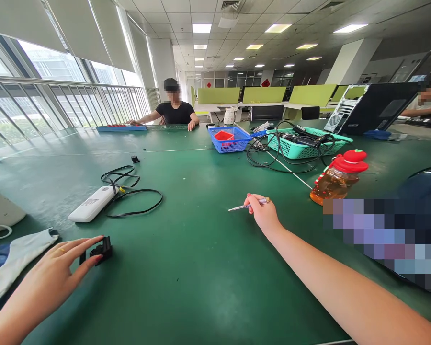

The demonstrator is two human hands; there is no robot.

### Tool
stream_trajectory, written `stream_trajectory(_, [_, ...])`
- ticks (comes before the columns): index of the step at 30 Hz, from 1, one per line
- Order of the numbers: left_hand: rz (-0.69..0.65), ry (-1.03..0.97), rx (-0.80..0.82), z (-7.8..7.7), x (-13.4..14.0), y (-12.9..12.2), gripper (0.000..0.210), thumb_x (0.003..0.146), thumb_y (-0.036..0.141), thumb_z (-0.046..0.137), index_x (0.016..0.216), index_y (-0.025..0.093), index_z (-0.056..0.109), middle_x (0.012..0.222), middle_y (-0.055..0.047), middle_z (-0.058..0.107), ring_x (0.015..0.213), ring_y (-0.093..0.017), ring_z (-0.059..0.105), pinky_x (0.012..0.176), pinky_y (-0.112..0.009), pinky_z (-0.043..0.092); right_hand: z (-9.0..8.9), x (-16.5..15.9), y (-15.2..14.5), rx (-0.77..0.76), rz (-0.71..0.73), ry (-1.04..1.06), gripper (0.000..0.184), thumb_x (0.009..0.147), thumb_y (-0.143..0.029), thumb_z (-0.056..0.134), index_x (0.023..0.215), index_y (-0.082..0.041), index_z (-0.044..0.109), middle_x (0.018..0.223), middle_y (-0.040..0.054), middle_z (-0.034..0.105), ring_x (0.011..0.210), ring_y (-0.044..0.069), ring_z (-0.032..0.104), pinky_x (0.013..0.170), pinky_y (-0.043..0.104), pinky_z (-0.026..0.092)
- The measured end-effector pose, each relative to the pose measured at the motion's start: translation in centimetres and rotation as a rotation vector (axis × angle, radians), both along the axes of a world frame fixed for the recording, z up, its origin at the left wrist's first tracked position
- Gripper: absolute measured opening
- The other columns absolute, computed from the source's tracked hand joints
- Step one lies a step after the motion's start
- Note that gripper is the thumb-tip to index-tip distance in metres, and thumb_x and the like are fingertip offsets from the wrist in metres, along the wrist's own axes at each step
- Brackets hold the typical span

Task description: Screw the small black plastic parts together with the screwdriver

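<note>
At the lower left, my left hand has its thumb and fingers around a small black boxy part standing on the green table. What kind of part it is I cannot tell. My right hand, right of the middle, pinches a slim screwdriver with a see-through handle. Its metal blade points left, just over the table. Between the two hands lies bare green surface. Beyond my left hand rests a white power strip with a looped black cable and a plug.
White-and-blue gloves lie by my left wrist. A red-capped bottle stands beyond my right arm. Farther back are a blue basket, a teal basket of cables and a computer case. A person in black sits across the table.
</note>
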State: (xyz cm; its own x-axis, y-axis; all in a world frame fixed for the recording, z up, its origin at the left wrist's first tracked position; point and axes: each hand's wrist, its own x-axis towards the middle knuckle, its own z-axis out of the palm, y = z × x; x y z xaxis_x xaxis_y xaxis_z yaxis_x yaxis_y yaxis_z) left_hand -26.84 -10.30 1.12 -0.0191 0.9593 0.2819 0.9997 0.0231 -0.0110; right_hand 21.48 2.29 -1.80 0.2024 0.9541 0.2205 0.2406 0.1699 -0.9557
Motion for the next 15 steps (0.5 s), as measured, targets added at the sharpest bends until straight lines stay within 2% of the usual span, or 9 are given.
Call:
stream_trajectory(4, [-0.038, -0.035, -0.046, 0.01, 1.64, 0.22, 0.041, 0.086, 0.057, 0.041, 0.114, 0.04, 0.065, 0.115, 0.007, 0.071, 0.107, -0.024, 0.063, 0.101, -0.04, 0.045, 0.0, 0.0, -0.03, 0.008, 0.006, -0.007, 0.036, 0.083, -0.04, 0.051, 0.054, -0.02, 0.058, 0.049, -0.0021, 0.046, 0.05, 0.012, 0.045, 0.047, 0.025, 0.034])
stream_trajectory(9, [0.011, -0.022, -0.062, -0.32, 1.42, 0.52, 0.044, 0.087, 0.059, 0.037, 0.116, 0.039, 0.064, 0.116, 0.004, 0.071, 0.105, -0.025, 0.064, 0.098, -0.04, 0.047, 0.08, 0.0, -0.05, 0.021, 0.009, -0.007, 0.037, 0.083, -0.041, 0.051, 0.054, -0.02, 0.058, 0.049, -0.002, 0.047, 0.049, 0.012, 0.045, 0.047, 0.025, 0.035])
stream_trajectory(15, [0.055, -0.035, -0.135, -0.56, 0.82, 0.7, 0.051, 0.084, 0.058, 0.041, 0.12, 0.031, 0.064, 0.115, -0.003, 0.072, 0.105, -0.028, 0.065, 0.093, -0.039, 0.05, 0.45, -0.11, -0.18, 0.001, 0.014, 0.001, 0.038, 0.084, -0.042, 0.05, 0.054, -0.02, 0.057, 0.05, -0.0022, 0.046, 0.049, 0.012, 0.044, 0.047, 0.025, 0.033])
